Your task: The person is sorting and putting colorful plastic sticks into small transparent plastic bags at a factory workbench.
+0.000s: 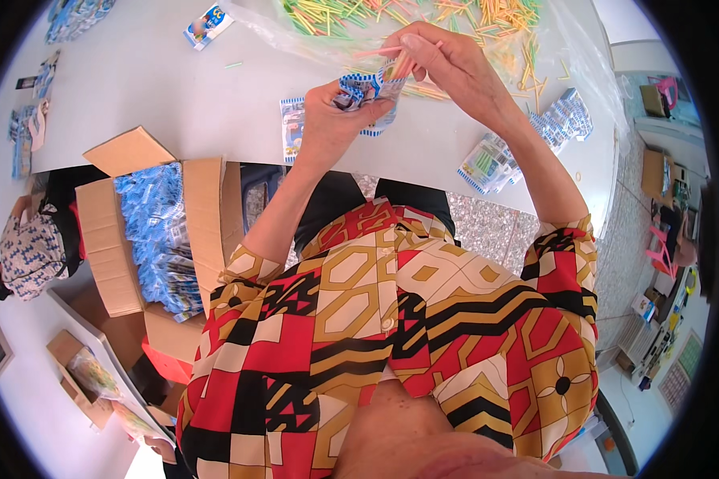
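Note:
Above the white table, my left hand [327,128] is closed around a small blue-and-white plastic packet [369,89]. My right hand [449,68] pinches several thin pink and orange sticks [404,64] at the packet's right end. Their lower ends go into or behind the packet; I cannot tell which. One pink stick [373,53] points out to the left from the right fingers. Flat on the table under my left hand lies another blue-and-white packet [292,126]. Beyond both hands, a loose heap of green, yellow and orange sticks [495,20] spreads over clear plastic sheeting [268,32].
Right of my hands lies a row of overlapping packets [487,164]. An open cardboard box [108,247] full of blue packets stands left, below the table edge. A single packet [207,27] lies at the far left. Another person [36,243] works at the left side.

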### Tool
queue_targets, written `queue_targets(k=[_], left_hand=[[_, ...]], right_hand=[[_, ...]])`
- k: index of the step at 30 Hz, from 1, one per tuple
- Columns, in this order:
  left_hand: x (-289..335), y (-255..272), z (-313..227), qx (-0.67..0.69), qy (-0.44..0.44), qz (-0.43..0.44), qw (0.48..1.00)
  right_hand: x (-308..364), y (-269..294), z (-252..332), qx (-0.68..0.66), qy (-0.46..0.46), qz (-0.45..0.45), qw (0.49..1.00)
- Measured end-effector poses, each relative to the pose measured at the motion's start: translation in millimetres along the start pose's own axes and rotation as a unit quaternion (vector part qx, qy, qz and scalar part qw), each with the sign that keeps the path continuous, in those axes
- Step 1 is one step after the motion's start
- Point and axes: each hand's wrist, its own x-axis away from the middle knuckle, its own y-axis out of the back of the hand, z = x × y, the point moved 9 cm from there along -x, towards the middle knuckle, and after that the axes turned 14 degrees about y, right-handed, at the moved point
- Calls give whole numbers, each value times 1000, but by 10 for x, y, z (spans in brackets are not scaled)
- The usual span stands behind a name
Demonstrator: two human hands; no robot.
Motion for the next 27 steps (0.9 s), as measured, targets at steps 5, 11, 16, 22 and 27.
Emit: queue_targets(k=[5, 11, 16, 22, 27], left_hand=[[-19, -51, -18, 10, 5, 8, 1000], [-33, -70, -9, 19, 9, 19, 1000], [-25, -92, -13, 18, 3, 27, 999], [-17, -65, -4, 13, 8, 21, 1000], [-11, -55, -17, 17, -4, 26, 1000]], right_hand=[[-4, 35, -21, 20, -20, -7, 1000], [-5, 187, 31, 90, -27, -35, 995], [-103, 256, 269, -17, 24, -65, 997], [-72, -86, 227, -173, -179, -16, 968], [-74, 144, 392, -15, 104, -76, 991]])
